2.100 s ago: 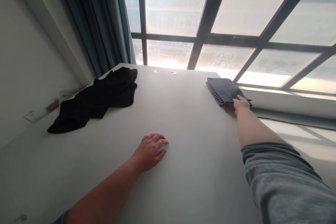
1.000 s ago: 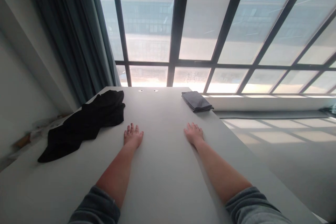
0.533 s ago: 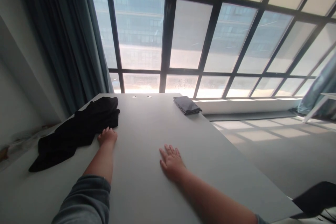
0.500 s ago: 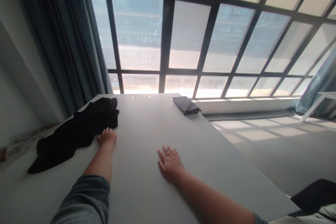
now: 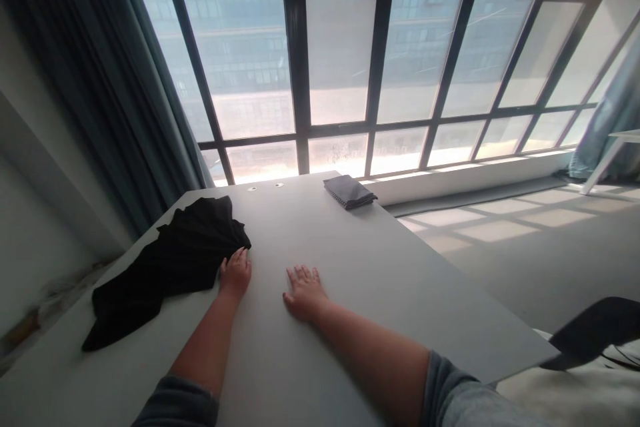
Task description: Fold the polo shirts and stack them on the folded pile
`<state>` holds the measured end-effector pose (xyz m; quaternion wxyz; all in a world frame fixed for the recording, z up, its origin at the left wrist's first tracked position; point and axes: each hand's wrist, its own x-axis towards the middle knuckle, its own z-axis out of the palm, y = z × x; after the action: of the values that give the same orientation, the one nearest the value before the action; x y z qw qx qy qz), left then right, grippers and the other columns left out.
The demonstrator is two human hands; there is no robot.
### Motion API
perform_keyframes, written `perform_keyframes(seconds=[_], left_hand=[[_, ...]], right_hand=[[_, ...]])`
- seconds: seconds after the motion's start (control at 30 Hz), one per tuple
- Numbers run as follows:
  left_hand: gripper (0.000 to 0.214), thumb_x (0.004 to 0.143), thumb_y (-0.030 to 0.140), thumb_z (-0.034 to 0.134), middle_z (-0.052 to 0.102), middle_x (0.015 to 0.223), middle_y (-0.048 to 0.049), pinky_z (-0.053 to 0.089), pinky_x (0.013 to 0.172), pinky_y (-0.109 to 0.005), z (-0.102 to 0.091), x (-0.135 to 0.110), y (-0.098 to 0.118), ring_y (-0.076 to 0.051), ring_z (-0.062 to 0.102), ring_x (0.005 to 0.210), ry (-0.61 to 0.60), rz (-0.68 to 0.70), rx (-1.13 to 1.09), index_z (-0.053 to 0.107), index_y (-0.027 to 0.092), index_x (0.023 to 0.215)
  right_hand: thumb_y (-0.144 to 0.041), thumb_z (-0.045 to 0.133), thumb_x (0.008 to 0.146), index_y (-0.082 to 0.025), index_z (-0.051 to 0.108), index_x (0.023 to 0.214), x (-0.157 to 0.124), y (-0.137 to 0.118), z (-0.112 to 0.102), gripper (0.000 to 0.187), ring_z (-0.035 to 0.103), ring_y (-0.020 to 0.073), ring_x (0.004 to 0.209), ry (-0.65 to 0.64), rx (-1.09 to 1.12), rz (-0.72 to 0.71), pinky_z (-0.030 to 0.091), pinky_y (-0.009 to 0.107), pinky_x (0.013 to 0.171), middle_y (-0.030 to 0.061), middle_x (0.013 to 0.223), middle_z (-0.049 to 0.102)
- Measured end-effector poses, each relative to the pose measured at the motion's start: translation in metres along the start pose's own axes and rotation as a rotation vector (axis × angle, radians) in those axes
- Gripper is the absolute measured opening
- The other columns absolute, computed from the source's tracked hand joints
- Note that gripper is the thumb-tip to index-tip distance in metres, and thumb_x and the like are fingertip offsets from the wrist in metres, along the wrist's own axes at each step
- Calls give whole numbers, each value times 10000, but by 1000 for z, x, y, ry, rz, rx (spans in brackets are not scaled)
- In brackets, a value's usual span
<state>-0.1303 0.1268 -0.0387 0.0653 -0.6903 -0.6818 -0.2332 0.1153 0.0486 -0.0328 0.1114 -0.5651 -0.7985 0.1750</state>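
Note:
My left hand (image 5: 235,273) rests at the right edge of a crumpled black cloth (image 5: 175,260) on the white table (image 5: 390,280), its fingers curled onto the fabric and gripping it. Beside it, my right hand (image 5: 303,290) lies flat on the bare tabletop with fingers spread and holds nothing. A folded grey cloth with a striped edge (image 5: 349,191) sits at the table's far right corner, well beyond both hands.
A large dark-framed window (image 5: 375,67) fills the far wall, with teal curtains (image 5: 125,93) at the left. Two small round holes (image 5: 265,186) mark the table's far edge. A dark chair part (image 5: 595,330) shows at the lower right, over grey floor.
My left hand has drawn the black cloth's right edge nearer and towards the table's middle. My right hand slid slightly left, closer to the left hand. The view has swung right.

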Motion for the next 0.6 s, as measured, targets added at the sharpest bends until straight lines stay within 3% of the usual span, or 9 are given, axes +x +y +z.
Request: perform_keyframes(seconds=[0.13, 0.2, 0.27, 0.33, 0.43, 0.5, 0.6], left_hand=[[423, 1018, 209, 420, 613, 1485, -162, 267, 1265, -593, -9, -25, 46, -286, 554, 1397, 144, 164, -137, 621, 176, 1389], [390, 1017, 201, 432, 654, 1419, -155, 330, 1243, -565, -13, -42, 72, -286, 586, 1355, 172, 262, -223, 634, 176, 1350], [361, 1016, 191, 439, 679, 1363, -141, 439, 1177, -504, -19, -60, 95, -278, 624, 1296, 141, 360, -324, 648, 184, 1311], [355, 1017, 182, 442, 671, 1363, -125, 505, 1113, -455, -25, -78, 112, -266, 641, 1261, 68, 452, -412, 647, 202, 1307], [429, 991, 196, 520, 604, 1459, -125, 500, 1125, -456, -34, -94, 122, -278, 597, 1323, -36, 541, -480, 582, 219, 1415], [608, 937, 214, 619, 543, 1529, -137, 467, 1160, -485, -37, -96, 118, -307, 536, 1397, -78, 532, -472, 482, 230, 1529], [834, 860, 244, 726, 526, 1536, -157, 444, 1170, -518, -37, -87, 104, -344, 517, 1413, -146, 398, -414, 374, 232, 1616]], right_hand=[[-359, 641, 925, -134, 183, 1724, 9, 10, 4, 948, 183, 292, 1598, 147, 179, 3, 99, 500, 1332, 163, 1699, 214], [-309, 661, 878, -141, 194, 1720, 12, 19, 4, 977, 220, 279, 1584, 254, 327, -31, 203, 460, 1321, 156, 1692, 235], [-271, 659, 839, -147, 288, 1689, 16, 30, 1, 936, 311, 270, 1540, 360, 482, -71, 319, 425, 1274, 163, 1667, 280], [-234, 642, 802, -153, 521, 1545, 19, 41, -4, 758, 447, 261, 1438, 414, 600, -118, 397, 398, 1213, 162, 1571, 424], [-232, 598, 763, -161, 737, 1117, 23, 53, -14, 387, 630, 227, 1121, 337, 725, -185, 494, 344, 1050, 96, 1179, 681], [-275, 555, 755, -160, 716, 929, 25, 58, -19, 263, 633, 192, 891, 278, 811, -172, 511, 286, 862, 48, 916, 694], [-352, 506, 755, -162, 631, 798, 26, 60, -23, 232, 553, 155, 726, 293, 932, -81, 426, 231, 674, 19, 744, 628]])
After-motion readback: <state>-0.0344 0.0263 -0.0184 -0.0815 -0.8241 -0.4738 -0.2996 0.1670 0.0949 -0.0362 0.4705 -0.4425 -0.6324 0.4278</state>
